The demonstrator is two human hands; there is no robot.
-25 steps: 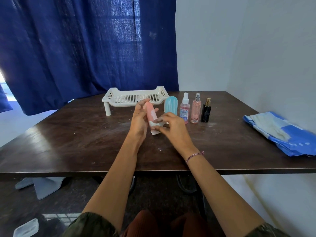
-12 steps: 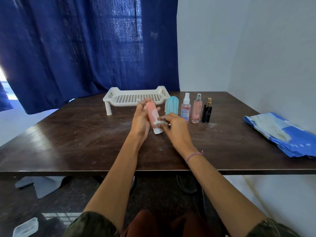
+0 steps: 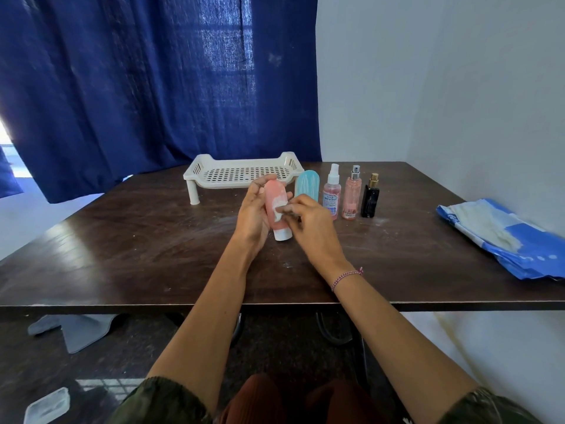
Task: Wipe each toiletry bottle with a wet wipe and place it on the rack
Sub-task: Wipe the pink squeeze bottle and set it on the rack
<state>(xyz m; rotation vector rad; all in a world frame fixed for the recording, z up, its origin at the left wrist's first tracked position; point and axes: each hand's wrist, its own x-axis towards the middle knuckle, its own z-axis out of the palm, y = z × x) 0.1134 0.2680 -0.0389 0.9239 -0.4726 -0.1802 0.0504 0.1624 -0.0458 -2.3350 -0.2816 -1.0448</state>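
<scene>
Grips a pink tube (image 3: 273, 194) in the left hand (image 3: 253, 215), fingers (image 3: 260, 186) wrapped round its far side, white cap end pointing down, body tilted a little to the left at the top. Cannot tell whether the cap touches the tabletop (image 3: 137, 240) or hangs just above it. Pinches a small white wet wipe (image 3: 278, 211) between the curled fingers of the right hand (image 3: 313, 229) and presses it against the middle of the tube's near face. Wears a red-and-white thread bracelet (image 3: 347, 275) on the right wrist.

Just beyond the hands, at the far side of the tabletop: a white perforated rack (image 3: 214, 182) on short legs. To the right of the rack, upright in a close row: a teal tube (image 3: 307, 185), its foot hidden behind the right hand; a clear spray bottle (image 3: 331, 195) with pink liquid and a white nozzle; a pink spray bottle (image 3: 351, 194) with a silver top; a black bottle (image 3: 370, 198) with a gold cap.

Well apart at the tabletop's right edge, lying flat: a blue-and-white packet (image 3: 504, 237). Behind the tabletop, a dark blue curtain (image 3: 137, 87).
</scene>
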